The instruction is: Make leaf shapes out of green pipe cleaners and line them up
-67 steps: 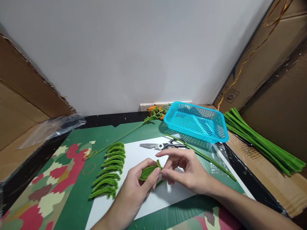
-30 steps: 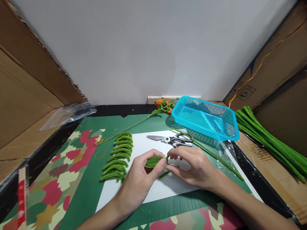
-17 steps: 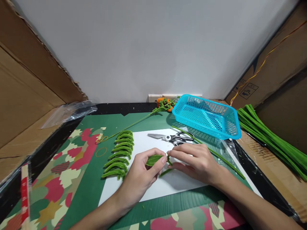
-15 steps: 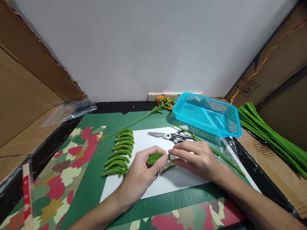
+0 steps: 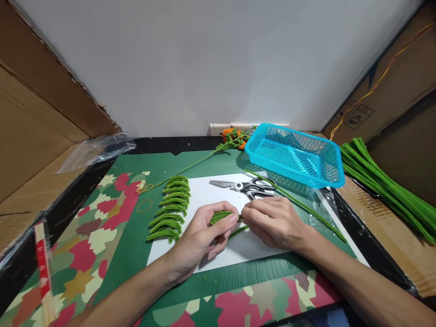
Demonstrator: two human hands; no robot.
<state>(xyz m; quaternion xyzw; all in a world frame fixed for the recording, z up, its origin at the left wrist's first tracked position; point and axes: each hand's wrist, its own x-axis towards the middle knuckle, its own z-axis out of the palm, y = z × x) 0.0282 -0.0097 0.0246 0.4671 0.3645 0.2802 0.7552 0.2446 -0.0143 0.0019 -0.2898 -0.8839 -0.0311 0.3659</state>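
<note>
My left hand (image 5: 213, 229) is closed, pinching a green pipe-cleaner leaf (image 5: 220, 217) between thumb and fingers. At the leaf's right end my right hand (image 5: 272, 222) has its fingers pressed together on the tip; the exact grip is hidden behind the knuckles. Under the hands a short green pipe cleaner (image 5: 239, 231) lies on the white paper (image 5: 235, 259). To the left, several finished green leaves (image 5: 168, 210) are lined up in a column. Scissors (image 5: 243, 185) with black and grey handles lie just beyond my hands, beside a long green pipe cleaner (image 5: 306, 209).
A blue perforated basket (image 5: 293, 159) stands at the back right. A stem with orange flowers (image 5: 231, 136) lies near the wall. A bundle of green pipe cleaners (image 5: 384, 186) rests on cardboard at the right. A rubber band (image 5: 145, 205) and a plastic bag (image 5: 95, 152) are at the left.
My right hand's fingers have curled in closer around the leaf's end. The left hand keeps its pinch on the leaf. The whole view has shifted slightly.
</note>
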